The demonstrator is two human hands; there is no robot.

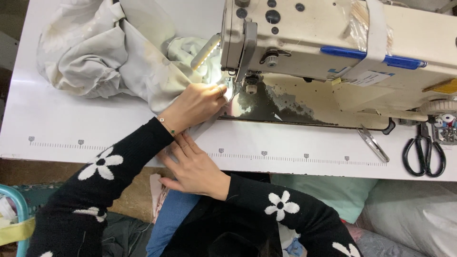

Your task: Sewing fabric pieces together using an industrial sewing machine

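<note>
I have one view only, from the head camera, looking almost straight down from close above the table (95, 128). The sewing machine (333, 52) fills the far right, cloth (109, 52) the far left, my sleeves the near edge. There is no second view to overlap with it

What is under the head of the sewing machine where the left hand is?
Under the sewing machine head, pale grey fabric lies lit by the lamp, pressed by the left hand. The fingers and presser foot cover the needle point, so the seam itself cannot be seen.
</note>
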